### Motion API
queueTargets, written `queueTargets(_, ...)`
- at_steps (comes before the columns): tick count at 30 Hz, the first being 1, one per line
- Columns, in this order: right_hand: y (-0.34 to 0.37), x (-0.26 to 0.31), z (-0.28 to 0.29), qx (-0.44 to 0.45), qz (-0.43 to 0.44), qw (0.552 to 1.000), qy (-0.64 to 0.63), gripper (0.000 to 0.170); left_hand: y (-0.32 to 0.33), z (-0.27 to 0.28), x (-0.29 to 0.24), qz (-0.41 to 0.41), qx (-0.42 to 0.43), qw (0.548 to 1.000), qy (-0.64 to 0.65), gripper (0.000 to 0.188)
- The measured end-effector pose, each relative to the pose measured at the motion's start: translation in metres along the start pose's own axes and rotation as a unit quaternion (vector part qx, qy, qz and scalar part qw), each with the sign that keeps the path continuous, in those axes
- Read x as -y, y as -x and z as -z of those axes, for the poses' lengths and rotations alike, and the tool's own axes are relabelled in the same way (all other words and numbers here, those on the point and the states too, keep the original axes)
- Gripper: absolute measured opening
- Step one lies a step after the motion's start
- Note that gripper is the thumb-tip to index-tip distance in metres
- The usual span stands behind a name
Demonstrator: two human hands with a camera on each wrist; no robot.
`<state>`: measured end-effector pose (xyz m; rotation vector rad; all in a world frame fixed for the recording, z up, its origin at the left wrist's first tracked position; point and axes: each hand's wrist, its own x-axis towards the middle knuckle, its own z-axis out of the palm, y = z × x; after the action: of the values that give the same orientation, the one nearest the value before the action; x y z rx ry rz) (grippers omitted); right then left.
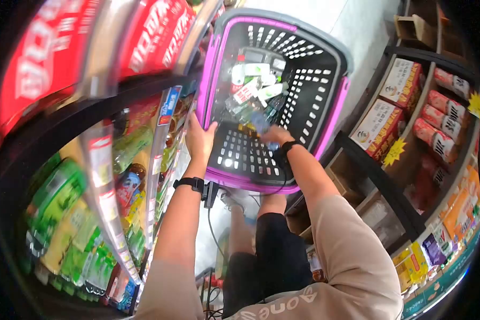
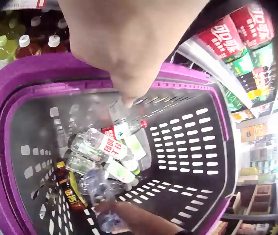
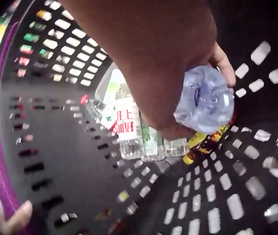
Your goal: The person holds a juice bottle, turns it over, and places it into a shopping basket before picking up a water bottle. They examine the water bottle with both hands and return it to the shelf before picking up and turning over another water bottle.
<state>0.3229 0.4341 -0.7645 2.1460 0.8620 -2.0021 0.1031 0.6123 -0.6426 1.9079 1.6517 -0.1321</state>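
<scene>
"1 clear bottle [image 3: 205, 100] in the right hand [image 1: 277, 137]?"

"Yes, fingers curled around it, inside the basket [image 3: 75, 161]; left hand [image 1: 200, 141] gripping the purple rim [image 2: 41, 73]."

"Past the right hand?"

"Other bottles [image 2: 112, 144], plus 1 yellow-capped bottle [image 2: 73, 193], lying low."

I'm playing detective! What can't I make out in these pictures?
Head view: any words on the bottle in the right hand, blurred.
Right wrist view: most of the left hand, cut off by the edge.
Right wrist view: parts of the lying bottles, behind the right arm.
</scene>
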Motion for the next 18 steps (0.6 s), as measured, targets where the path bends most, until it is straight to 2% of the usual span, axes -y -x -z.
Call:
queueTargets(1,-0.006,-0.013,-0.022,0.006,0.032,0.998,0.062,0.053,0.007,0.003,0.004,-0.02,0.006,1.0,0.003,0.081)
queueTargets(3,0.075,0.03,-0.011,0.032,-0.029,0.975,0.218,0.048,0.032,0.02,0.004,-0.062,-0.027,0.995,0.067,0.078)
queueTargets(5,0.098,0.028,-0.03,0.035,0.023,0.949,0.313,0.053,0.067,0.048,0.001,-0.082,-0.051,0.992,0.084,0.063)
queueTargets(6,0.115,0.029,-0.037,0.009,0.028,0.957,0.289,0.059,0.085,0.068,-0.001,-0.059,0.021,0.993,0.104,0.051)
queueTargets(7,0.135,0.031,-0.04,-0.02,0.013,0.972,0.234,0.047,0.098,0.06,0.025,-0.109,0.029,0.985,0.128,0.039)
queueTargets(8,0.148,0.026,-0.051,-0.099,0.035,0.973,0.208,0.049,0.117,0.057,0.041,-0.083,0.102,0.962,0.24,0.032)
queueTargets(9,0.143,0.01,-0.06,-0.097,0.047,0.977,0.186,0.048,0.137,0.059,0.056,-0.07,0.166,0.938,0.295,0.03)
queueTargets(10,0.124,-0.014,-0.074,-0.103,0.026,0.987,0.12,0.051,0.153,0.056,0.079,-0.127,0.207,0.922,0.301,0.028)
queueTargets(11,0.052,-0.087,-0.102,-0.127,0.152,0.962,0.19,0.042,0.177,0.073,0.088,-0.095,0.257,0.908,0.317,0.028)
queueTargets(12,0.019,-0.132,-0.113,-0.18,0.337,0.877,0.291,0.03,0.201,0.088,0.107,-0.169,0.207,0.927,0.262,0.03)
queueTargets(13,0.106,-0.085,-0.102,-0.17,0.281,0.944,0.036,0.021,0.225,0.106,0.123,-0.171,0.18,0.939,0.238,0.034)
queueTargets(15,0.091,-0.11,-0.114,-0.215,0.287,0.915,0.183,0.029,0.272,0.144,0.157,-0.181,0.104,0.961,0.181,0.038)
queueTargets(16,0.159,-0.073,-0.119,-0.187,0.192,0.963,-0.034,0.026,0.287,0.165,0.169,-0.184,0.085,0.964,0.17,0.037)
queueTargets(17,0.225,-0.037,-0.122,-0.2,0.1,0.938,-0.266,0.024,0.306,0.186,0.189,-0.19,0.072,0.966,0.162,0.037)
queueTargets(18,0.225,-0.034,-0.123,-0.168,0.079,0.942,-0.279,0.026,0.33,0.205,0.22,-0.192,0.066,0.967,0.154,0.036)
